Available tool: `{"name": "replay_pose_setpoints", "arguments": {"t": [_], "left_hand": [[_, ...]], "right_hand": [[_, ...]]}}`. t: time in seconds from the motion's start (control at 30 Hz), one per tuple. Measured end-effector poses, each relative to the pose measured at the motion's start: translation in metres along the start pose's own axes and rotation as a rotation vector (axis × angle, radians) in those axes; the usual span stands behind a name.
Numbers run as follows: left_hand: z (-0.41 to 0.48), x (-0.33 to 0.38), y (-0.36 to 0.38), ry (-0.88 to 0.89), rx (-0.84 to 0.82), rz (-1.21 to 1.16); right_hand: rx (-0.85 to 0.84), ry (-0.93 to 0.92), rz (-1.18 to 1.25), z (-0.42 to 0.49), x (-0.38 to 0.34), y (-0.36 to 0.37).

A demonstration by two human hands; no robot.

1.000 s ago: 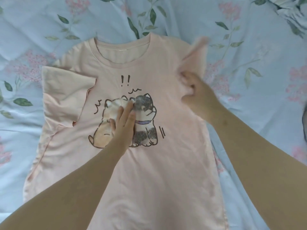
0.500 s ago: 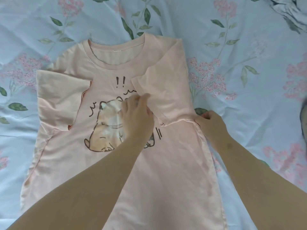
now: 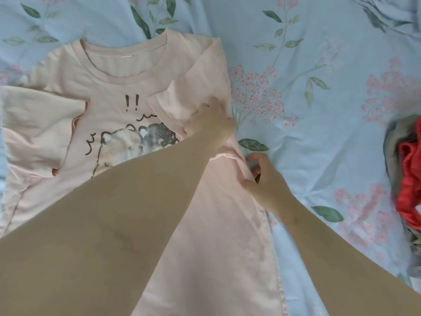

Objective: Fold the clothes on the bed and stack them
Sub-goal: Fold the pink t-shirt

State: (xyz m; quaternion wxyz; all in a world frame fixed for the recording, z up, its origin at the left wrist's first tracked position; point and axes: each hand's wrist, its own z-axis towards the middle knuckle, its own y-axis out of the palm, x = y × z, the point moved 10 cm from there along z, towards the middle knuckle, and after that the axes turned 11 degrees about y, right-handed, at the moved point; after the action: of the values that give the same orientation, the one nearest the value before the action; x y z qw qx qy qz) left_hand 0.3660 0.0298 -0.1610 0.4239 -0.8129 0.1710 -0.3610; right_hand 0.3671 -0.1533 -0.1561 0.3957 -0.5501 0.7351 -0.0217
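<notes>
A pink T-shirt (image 3: pixel 109 92) lies flat and face up on the left part of the bed (image 3: pixel 319 42), and its sleeve on the left side is folded in over the front. The left hand (image 3: pixel 211 124) presses flat fingers on the other folded-in sleeve, and just beside it the right hand (image 3: pixel 264 179) pinches the shirt's side edge. A pile of red and grey clothes (image 3: pixel 407 179) sits at the right edge.

I can't see the lower part of the cartoon print (image 3: pixel 127 144) behind my left forearm (image 3: pixel 114 224). The shirt (image 3: pixel 216 224) runs off the bottom edge, and the red and grey clothes (image 3: pixel 407 179) are cut off at the right.
</notes>
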Motion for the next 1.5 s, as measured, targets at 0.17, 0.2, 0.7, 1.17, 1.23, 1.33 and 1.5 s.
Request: {"name": "replay_pose_setpoints", "arguments": {"t": [0.17,0.2,0.7,1.17,1.23,1.33,1.5], "left_hand": [[-0.013,-0.024,-0.027,-0.048,0.108,-0.546],[-0.016,-0.036,-0.032,-0.1,0.142,-0.697],[-0.122,-0.31,-0.171,-0.394,0.5,-0.847],[-0.143,-0.33,-0.136,-0.174,0.36,-0.804],[-0.165,-0.317,-0.12,-0.098,0.292,-0.575],[-0.2,-0.313,-0.091,-0.084,0.183,-0.423],[-0.245,-0.344,-0.096,-0.215,0.305,-0.565]], "right_hand": [[-0.111,-0.013,0.151,-0.02,-0.022,0.017],[-0.151,-0.027,0.163,-0.027,-0.031,0.029],[-0.647,-0.178,0.008,-0.124,-0.162,0.292],[-0.386,0.049,-0.59,-0.127,-0.067,0.277],[-0.365,0.098,-0.677,-0.136,-0.059,0.27],[-0.39,0.148,-0.775,-0.16,-0.054,0.271],[-0.472,0.23,-0.734,-0.212,-0.046,0.305]]}}
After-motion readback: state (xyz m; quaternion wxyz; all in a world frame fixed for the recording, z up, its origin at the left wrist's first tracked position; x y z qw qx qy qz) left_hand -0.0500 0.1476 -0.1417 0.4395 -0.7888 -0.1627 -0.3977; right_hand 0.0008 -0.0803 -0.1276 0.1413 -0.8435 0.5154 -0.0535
